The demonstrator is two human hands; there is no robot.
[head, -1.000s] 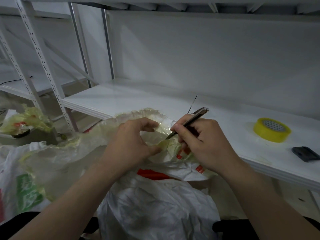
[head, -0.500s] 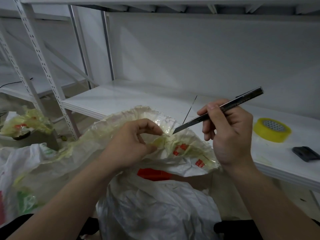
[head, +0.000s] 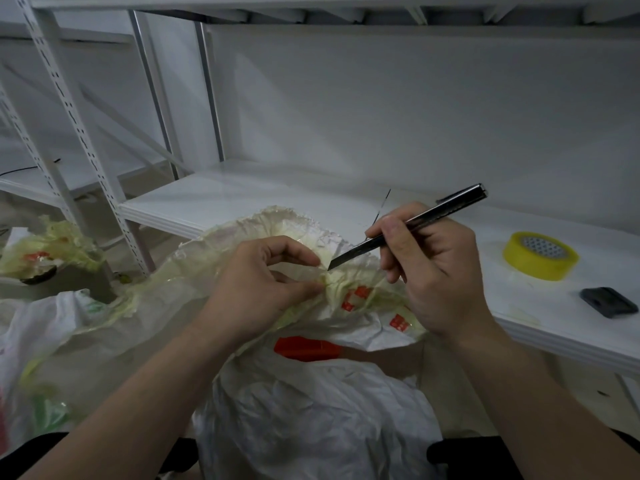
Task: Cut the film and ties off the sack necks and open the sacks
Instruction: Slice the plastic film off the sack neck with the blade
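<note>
A white woven sack [head: 311, 403] with red print stands in front of me, its neck wrapped in yellowish clear film [head: 349, 282]. My left hand [head: 256, 289] pinches the bunched film at the neck between thumb and fingers. My right hand [head: 436, 271] grips a slim dark utility knife [head: 415, 223] like a pen. The blade tip points down-left and sits right at the pinched film, beside my left fingertips. Loosened film and sack material trail away to the left [head: 114, 323].
A white shelf board [head: 571, 306] runs behind the sack, carrying a roll of yellow tape [head: 538, 256] and a small black object [head: 607, 301]. White perforated rack posts [head: 69, 126] stand at the left. More crumpled film [head: 52, 251] lies at far left.
My right hand pulled the knife up and away to the right, then brought its tip back down to the pinched film. My left hand kept its pinch on the neck.
</note>
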